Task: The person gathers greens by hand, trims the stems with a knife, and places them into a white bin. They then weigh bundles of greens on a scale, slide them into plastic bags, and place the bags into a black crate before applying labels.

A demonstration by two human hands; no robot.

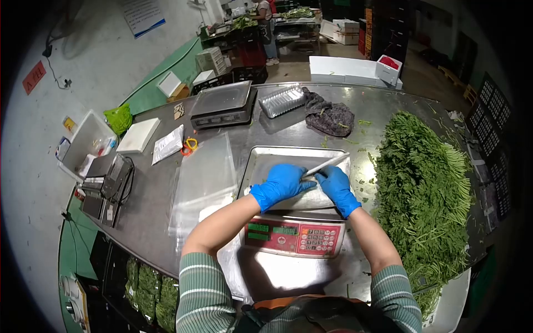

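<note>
Both of my hands are in blue gloves over the metal pan (pixel 261 158) of a weighing scale (pixel 282 240) with a red keypad panel and green displays. My left hand (pixel 280 183) has its fingers closed on a whitish sheet with a rolled edge (pixel 331 162), which sticks out toward the upper right. On the other side, my right hand (pixel 337 188) curls its fingers round the same sheet. A crumpled part of it lies under both hands; its material I cannot tell.
Leafy greens (pixel 416 194) are heaped at right. Clear plastic bags (pixel 205 180), orange-handled scissors (pixel 190 146) and a white packet (pixel 167 145) lie left. Behind the pan are a second scale (pixel 222 102), a clear plastic tray (pixel 282 101) and a dark cloth (pixel 331 117). A person (pixel 267 28) stands far back.
</note>
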